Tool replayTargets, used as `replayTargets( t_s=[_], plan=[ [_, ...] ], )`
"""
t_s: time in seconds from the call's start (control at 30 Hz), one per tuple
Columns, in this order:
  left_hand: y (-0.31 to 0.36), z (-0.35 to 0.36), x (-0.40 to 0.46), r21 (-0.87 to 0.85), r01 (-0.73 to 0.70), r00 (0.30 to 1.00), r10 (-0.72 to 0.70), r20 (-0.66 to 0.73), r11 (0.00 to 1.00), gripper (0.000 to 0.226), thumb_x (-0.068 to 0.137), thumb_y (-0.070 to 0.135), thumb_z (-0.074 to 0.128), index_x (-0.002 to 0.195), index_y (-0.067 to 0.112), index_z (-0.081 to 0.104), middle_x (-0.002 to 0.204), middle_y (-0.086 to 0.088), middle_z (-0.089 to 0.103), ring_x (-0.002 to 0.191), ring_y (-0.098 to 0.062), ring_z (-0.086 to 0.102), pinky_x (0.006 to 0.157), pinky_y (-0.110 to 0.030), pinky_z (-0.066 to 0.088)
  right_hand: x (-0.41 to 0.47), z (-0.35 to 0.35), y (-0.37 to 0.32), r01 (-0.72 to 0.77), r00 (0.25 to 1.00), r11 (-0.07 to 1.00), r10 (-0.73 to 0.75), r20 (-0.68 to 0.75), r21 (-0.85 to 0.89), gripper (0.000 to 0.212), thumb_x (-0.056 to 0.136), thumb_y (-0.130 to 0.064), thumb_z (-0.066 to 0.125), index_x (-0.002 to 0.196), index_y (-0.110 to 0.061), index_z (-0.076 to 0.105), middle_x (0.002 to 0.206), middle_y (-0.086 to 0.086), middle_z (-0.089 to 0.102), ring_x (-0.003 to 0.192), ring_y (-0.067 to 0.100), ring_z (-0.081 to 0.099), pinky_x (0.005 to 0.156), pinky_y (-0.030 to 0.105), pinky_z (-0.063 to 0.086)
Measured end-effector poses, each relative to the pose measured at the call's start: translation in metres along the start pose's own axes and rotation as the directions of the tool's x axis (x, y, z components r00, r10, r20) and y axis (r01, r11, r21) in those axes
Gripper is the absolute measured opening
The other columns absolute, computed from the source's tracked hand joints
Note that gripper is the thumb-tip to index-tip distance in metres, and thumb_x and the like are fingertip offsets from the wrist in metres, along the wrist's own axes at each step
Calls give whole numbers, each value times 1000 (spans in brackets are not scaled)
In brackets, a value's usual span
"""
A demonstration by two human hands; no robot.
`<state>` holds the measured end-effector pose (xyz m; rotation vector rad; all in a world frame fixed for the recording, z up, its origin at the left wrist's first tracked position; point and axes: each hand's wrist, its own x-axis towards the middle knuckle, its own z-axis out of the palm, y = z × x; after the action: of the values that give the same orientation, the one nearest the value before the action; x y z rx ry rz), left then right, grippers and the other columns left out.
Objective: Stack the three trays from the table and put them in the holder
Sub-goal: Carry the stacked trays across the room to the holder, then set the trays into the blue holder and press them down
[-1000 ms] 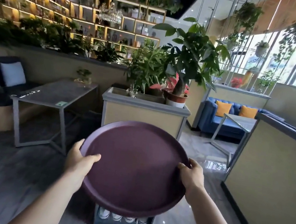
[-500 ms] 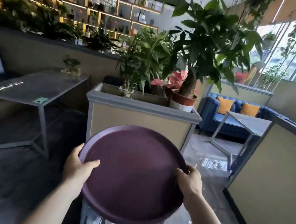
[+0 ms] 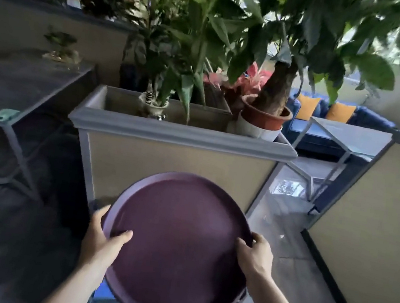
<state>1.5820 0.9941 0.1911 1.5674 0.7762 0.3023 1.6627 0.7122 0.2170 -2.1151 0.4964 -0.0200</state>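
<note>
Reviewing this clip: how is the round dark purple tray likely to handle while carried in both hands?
The round dark purple tray probably stays stiff: held only at opposite rims by the left hand and right hand, it shows no sag. It seems light, since thumbs over the raised rim suffice. The matte-looking surface suggests modest slip, though blur limits certainty.

Both forearms bare, no sleeves in view. Left hand (image 3: 104, 238) & right hand (image 3: 254, 258): no rings on fingers, no watch or band behind them at wrists. Nails short, unpainted.
</note>
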Motion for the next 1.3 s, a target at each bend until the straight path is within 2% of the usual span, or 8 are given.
replayTargets(
  t_s=[0.07,0.13,0.3,0.5,0.57,0.7,0.93,1.3],
  plan=[
    [-13,16,12,45,20,1000,-20,-14,999,75,75,5,81,137,27,46,126,-2,56,99,-24,58,82,-37,47,23,13,12,-19,1000,999,20,21,-47,20,81,-18,62,98,-12,69,96,11,74,94,34,68,84,39,53],
    [-28,30,23,79,62,998,-59,-36,995,75,73,4,83,135,25,47,125,-4,56,99,-27,59,83,-39,48,44,25,25,-39,999,997,41,33,-69,29,82,-20,63,109,-11,71,105,14,74,102,35,67,86,38,50],
    [-66,63,45,161,147,986,-131,-106,976,76,63,6,88,122,30,47,120,-6,60,94,-29,62,82,-46,52,93,49,55,-85,990,989,97,100,-119,37,85,-19,62,121,-10,66,117,14,71,111,33,64,89,35,47],
    [-105,92,57,237,240,964,-202,-172,941,72,69,2,85,127,21,47,118,-8,58,89,-29,58,70,-37,42,124,72,95,-92,975,966,137,174,-241,39,88,-21,59,125,-10,60,120,15,66,112,34,60,95,38,46],
    [-116,97,58,276,272,955,-223,-196,922,72,68,4,86,127,21,49,117,-6,60,89,-28,58,72,-38,41,129,79,105,-71,971,950,135,196,-303,41,89,-21,58,128,-10,58,123,16,63,114,35,59,95,38,45],
    [-139,103,64,323,303,944,-236,-230,896,76,59,8,91,121,27,51,116,-9,67,94,-34,65,86,-46,52,136,95,119,-40,960,923,142,242,-383,45,91,-26,56,134,-14,54,126,14,59,116,33,58,97,41,46],
    [-163,110,76,393,303,941,-209,-265,868,86,60,12,92,133,18,48,124,-14,66,106,-38,65,88,-45,48,145,120,140,-15,940,887,170,295,-461,46,92,-28,55,136,-14,52,127,13,59,115,33,59,94,39,46],
    [-195,113,88,545,329,937,-197,-287,771,101,48,27,98,135,11,49,126,-20,64,114,-41,62,93,-52,51,149,145,158,49,925,841,165,342,-539,41,94,-30,55,130,-11,52,122,13,58,110,32,60,91,38,47]
  ],
)
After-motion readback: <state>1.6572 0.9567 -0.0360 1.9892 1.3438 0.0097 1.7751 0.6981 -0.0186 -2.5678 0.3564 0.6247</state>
